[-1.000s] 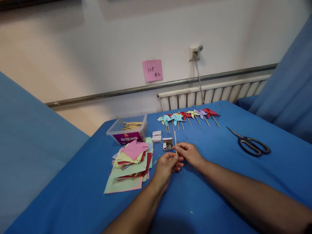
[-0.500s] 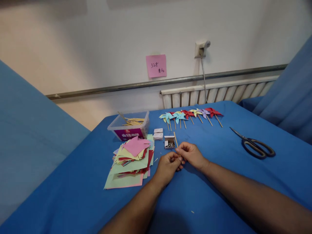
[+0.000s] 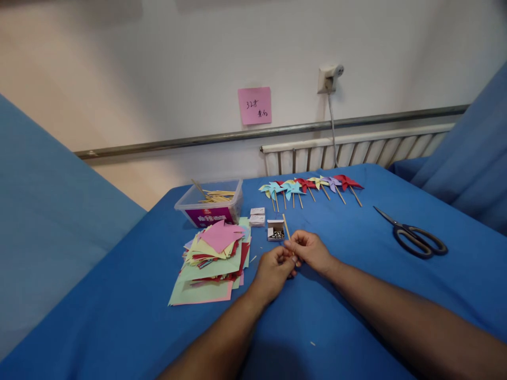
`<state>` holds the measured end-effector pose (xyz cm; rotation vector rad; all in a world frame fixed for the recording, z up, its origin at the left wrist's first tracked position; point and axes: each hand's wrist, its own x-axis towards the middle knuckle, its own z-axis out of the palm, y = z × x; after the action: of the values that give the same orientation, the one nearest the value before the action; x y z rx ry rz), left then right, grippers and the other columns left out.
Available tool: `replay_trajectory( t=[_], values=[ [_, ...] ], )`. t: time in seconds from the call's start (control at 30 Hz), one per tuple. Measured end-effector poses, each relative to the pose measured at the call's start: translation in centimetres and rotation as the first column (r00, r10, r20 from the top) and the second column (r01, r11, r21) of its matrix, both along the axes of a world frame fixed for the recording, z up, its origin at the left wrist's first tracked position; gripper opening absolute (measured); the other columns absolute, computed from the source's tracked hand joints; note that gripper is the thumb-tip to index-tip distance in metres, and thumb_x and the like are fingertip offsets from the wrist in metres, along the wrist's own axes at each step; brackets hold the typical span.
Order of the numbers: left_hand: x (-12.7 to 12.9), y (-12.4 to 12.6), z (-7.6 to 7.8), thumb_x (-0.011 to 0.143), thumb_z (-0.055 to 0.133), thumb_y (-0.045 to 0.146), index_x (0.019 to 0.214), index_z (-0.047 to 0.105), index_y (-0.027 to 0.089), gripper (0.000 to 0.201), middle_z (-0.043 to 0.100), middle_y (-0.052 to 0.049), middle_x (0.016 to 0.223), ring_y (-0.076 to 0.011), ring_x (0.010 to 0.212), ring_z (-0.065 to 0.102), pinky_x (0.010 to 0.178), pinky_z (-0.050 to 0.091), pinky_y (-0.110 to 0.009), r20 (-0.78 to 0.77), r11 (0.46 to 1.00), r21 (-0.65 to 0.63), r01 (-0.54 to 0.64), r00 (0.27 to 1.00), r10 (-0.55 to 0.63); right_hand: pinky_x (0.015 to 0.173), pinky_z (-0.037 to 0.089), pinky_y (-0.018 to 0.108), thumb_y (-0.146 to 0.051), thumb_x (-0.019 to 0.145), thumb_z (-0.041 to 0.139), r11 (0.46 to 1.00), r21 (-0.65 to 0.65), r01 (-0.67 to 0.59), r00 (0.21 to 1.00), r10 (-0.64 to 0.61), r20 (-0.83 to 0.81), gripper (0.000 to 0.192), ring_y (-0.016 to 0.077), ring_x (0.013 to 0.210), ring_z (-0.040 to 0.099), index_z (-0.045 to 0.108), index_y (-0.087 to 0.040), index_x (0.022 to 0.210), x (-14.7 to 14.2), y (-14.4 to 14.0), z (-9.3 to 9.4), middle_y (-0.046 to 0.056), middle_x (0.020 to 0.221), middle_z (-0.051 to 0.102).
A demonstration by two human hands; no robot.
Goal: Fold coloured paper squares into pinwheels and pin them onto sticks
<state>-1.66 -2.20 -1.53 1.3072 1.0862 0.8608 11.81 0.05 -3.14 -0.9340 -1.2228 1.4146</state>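
A thin wooden stick (image 3: pixel 285 226) points up and away from my fingers. My right hand (image 3: pixel 309 248) pinches it near its lower end. My left hand (image 3: pixel 274 270) is closed against the same end, its fingertips meeting those of the right; whatever small part may sit between them is hidden. Just beyond the hands stands a small open box of metal pushpins (image 3: pixel 276 232), with small white closed boxes (image 3: pixel 257 217) behind it. To the left lies a pile of coloured paper pieces (image 3: pixel 219 250), a pink one on top.
A clear plastic tub (image 3: pixel 236 203) of wooden sticks stands at the back left. Several paper pinwheels (image 3: pixel 292 189) lie in a row along the back. Black-handled scissors (image 3: pixel 412 235) rest at the right. Blue cloth (image 3: pixel 356 327) covers the table.
Almost nothing differs. Both hands keep their grip at the stick's lower end, with only a slight shift of the fingers.
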Motion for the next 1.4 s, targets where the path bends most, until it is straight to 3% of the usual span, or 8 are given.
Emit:
replay_trajectory(
  t=[0.27,0.7,1.07,1.27,1.4],
  values=[
    [-0.1,0.2,0.6,0.074,0.067,0.04,0.077,0.067,0.015,0.025,0.068,-0.005,0.07,-0.0105,0.053,0.056,0.053,0.042,-0.023,0.056,0.998,-0.059,-0.017,0.998,0.021,0.042,0.029,0.021,-0.057,0.075,0.064,0.996,-0.031,0.088,0.995,-0.087,0.047,0.041,0.0072,0.038,0.042,0.055,-0.018,0.068,0.6,0.3,0.1,-0.007,0.043,0.048],
    [0.0,0.1,1.0,0.071,0.069,0.032,0.075,0.067,0.015,0.017,0.068,-0.005,0.068,-0.0107,0.053,0.056,0.054,0.043,-0.023,0.075,0.995,-0.074,-0.059,0.995,0.065,0.042,0.03,0.021,-0.056,0.076,0.061,0.997,-0.044,0.056,0.998,-0.056,0.013,0.039,0.0079,0.039,0.044,0.058,-0.017,0.071,0.6,0.4,-0.3,-0.006,0.047,0.05],
    [0.0,0.1,0.7,0.067,0.073,0.033,0.077,0.066,0.015,0.022,0.066,-0.003,0.066,-0.0098,0.05,0.054,0.052,0.041,-0.023,0.084,0.992,-0.087,-0.091,0.992,0.098,0.043,0.03,0.022,-0.055,0.077,0.061,0.995,-0.014,0.1,0.994,-0.099,0.056,0.038,0.0081,0.04,0.041,0.056,-0.018,0.068,0.5,0.4,-0.2,-0.006,0.045,0.048],
    [-0.5,0.7,0.6,0.067,0.073,0.031,0.077,0.067,0.015,0.02,0.063,-0.001,0.065,-0.0078,0.048,0.05,0.048,0.036,-0.021,0.149,0.965,-0.076,-0.251,0.954,0.259,0.043,0.03,0.022,-0.043,0.07,0.071,0.96,-0.057,0.275,0.945,-0.281,-0.168,0.029,0.0075,0.042,0.04,0.053,-0.02,0.07,1.2,0.6,0.4,-0.007,0.05,0.05],
    [-0.8,1.0,1.1,0.063,0.078,0.029,0.084,0.068,0.016,0.027,0.064,0.0,0.071,-0.0087,0.058,0.056,0.057,0.043,-0.022,0.343,0.936,-0.153,-0.317,0.871,0.351,0.043,0.033,0.021,-0.039,0.064,0.076,0.95,-0.176,0.259,0.919,-0.299,-0.259,0.031,0.0083,0.046,0.048,0.053,-0.019,0.069,1.7,0.6,0.6,-0.004,0.059,0.058]
  ],
)
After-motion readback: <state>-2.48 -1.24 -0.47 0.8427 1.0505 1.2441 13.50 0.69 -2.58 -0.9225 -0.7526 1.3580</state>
